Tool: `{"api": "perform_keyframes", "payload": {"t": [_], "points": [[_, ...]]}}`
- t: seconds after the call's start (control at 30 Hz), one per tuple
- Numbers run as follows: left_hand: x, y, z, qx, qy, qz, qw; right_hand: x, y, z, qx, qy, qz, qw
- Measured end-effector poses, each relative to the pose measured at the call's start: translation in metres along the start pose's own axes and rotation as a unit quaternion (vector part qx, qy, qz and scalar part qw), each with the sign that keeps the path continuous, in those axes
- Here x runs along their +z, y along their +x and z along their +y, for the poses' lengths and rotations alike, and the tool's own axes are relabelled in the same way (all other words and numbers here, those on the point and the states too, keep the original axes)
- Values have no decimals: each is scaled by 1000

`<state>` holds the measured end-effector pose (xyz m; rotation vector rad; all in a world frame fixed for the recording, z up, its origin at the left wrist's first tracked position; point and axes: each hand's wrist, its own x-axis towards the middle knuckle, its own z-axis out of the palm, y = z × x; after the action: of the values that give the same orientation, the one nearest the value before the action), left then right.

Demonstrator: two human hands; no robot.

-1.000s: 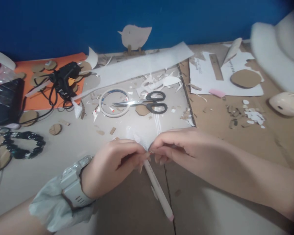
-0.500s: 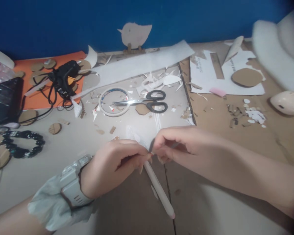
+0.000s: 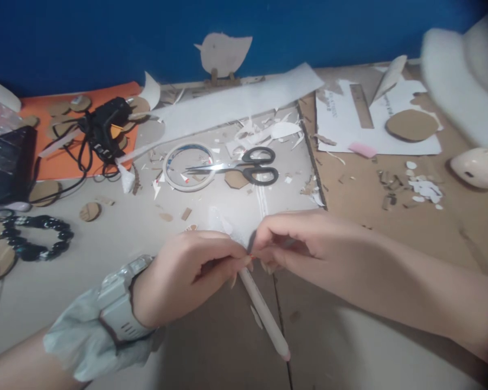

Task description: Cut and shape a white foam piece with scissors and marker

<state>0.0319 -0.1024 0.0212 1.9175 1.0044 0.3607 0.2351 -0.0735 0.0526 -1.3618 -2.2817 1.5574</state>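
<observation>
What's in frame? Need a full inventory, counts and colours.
scissors: 1, black handles, centre
tape ring: 1, white, under the scissor blades
glue gun: 1, black, corded, on the orange sheet
orange sheet: 1, orange, back left
cardboard discs: several, brown, on and around the orange sheet
bead bracelet: 1, black, left edge
paper strip: 1, white, back centre
bird cut-out: 1, brown, against the blue wall
eraser: 1, pink, right
pen: 1, white with a pink end, running out from under the hands
watch: 1, pale grey, left wrist
left hand, right hand: fingertips pinched together; what they grip is unclear
</observation>
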Motion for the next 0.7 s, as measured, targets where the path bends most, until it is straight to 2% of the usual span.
{"api": "perform_keyframes", "payload": {"t": [0.7], "points": [[-1, 0, 4, -6, 47, -9, 999, 2, -2, 0, -10, -16, 7, 1000]]}}
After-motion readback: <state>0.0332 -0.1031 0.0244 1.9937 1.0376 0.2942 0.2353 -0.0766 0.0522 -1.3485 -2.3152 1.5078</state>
